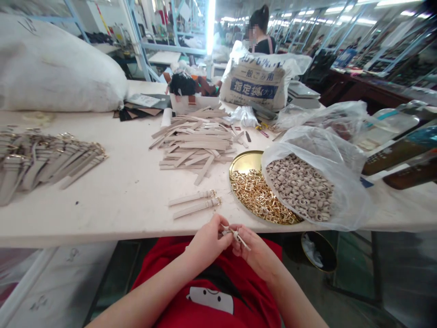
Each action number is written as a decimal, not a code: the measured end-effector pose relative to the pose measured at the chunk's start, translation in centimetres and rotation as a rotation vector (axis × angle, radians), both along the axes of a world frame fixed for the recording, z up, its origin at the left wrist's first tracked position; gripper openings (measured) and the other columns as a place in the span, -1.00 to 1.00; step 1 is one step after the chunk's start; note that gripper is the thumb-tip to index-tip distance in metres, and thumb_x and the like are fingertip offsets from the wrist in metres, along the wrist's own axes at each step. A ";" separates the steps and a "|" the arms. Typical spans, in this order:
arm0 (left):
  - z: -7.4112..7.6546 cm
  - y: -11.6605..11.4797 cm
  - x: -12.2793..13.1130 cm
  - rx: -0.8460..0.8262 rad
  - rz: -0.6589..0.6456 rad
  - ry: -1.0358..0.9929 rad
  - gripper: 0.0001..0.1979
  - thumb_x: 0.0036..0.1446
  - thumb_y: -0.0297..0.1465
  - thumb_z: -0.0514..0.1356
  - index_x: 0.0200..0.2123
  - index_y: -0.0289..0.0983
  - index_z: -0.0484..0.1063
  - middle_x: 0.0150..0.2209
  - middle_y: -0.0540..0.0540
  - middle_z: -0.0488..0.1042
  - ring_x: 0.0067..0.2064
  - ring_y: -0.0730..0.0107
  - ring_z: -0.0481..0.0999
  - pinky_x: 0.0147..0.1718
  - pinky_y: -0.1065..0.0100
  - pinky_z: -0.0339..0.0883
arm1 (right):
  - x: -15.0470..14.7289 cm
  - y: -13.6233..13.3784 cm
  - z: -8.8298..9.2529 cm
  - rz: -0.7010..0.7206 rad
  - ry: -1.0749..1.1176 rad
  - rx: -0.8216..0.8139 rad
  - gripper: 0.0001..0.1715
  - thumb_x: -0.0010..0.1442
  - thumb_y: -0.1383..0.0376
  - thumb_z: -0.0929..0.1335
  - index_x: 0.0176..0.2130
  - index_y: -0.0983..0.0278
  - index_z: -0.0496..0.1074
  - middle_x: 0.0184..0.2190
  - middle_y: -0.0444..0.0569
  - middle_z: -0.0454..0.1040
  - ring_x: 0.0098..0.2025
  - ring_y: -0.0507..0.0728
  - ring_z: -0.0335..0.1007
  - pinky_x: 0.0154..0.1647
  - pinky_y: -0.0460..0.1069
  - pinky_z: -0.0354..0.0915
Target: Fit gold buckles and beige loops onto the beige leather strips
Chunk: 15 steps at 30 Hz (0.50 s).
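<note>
My left hand and my right hand meet just below the table's front edge, over my red shirt. Both are closed in a pinch on a small beige strap with a metal buckle held between them. Two finished beige straps with gold buckles lie side by side on the table right above my hands. To their right stands a round gold tray holding several gold buckles. An open clear plastic bag of small beige loops overlaps that tray.
A loose heap of plain beige straps lies mid-table. Many buckled straps fan out at the left. A big white sack sits far left, a printed bag and a white box at the back. Another person works behind.
</note>
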<state>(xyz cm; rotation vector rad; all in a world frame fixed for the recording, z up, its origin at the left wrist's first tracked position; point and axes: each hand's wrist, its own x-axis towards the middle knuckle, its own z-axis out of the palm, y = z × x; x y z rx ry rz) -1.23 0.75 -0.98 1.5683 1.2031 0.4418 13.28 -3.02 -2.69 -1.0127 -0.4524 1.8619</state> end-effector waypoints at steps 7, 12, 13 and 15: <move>0.3 -0.8 -0.6 0.101 -0.018 0.128 -0.81 -0.01 -0.25 0.11 -0.40 -0.25 0.31 -0.43 -0.02 0.43 -0.39 0.37 0.37 -0.44 0.40 0.15 | 0.0 -1.0 0.2 0.088 0.148 -0.072 -0.85 -0.02 0.28 0.40 -0.38 0.26 0.38 -0.42 -0.14 0.41 -0.41 -0.02 0.30 -0.38 -0.13 0.23; 0.3 -1.6 -0.9 -0.102 -0.021 -0.096 -0.80 -0.05 -0.28 0.15 -0.36 -0.28 0.32 -0.50 0.03 0.41 -0.49 0.44 0.37 -0.51 0.44 0.19 | -0.7 -0.7 0.0 -0.099 -0.069 0.108 -0.77 0.00 0.16 0.39 -0.45 0.27 0.33 -0.49 -0.16 0.35 -0.43 0.00 0.24 -0.37 -0.09 0.21; 0.3 -1.7 -1.0 -0.140 -0.010 -0.133 -0.80 -0.05 -0.29 0.15 -0.35 -0.28 0.31 -0.51 0.03 0.40 -0.50 0.45 0.37 -0.51 0.45 0.21 | -0.8 -0.7 -0.1 -0.139 -0.170 0.140 -0.75 0.00 0.15 0.38 -0.46 0.27 0.31 -0.53 -0.18 0.31 -0.46 -0.01 0.20 -0.40 -0.09 0.19; 0.3 -1.8 -1.1 -0.178 0.014 -0.158 -0.81 -0.04 -0.31 0.14 -0.35 -0.29 0.30 -0.53 0.04 0.40 -0.51 0.45 0.38 -0.51 0.45 0.22 | -1.0 -0.5 -0.6 -0.218 -0.406 0.201 -0.72 0.01 0.15 0.38 -0.50 0.26 0.24 -0.57 -0.22 0.23 -0.51 -0.02 0.13 -0.44 -0.10 0.16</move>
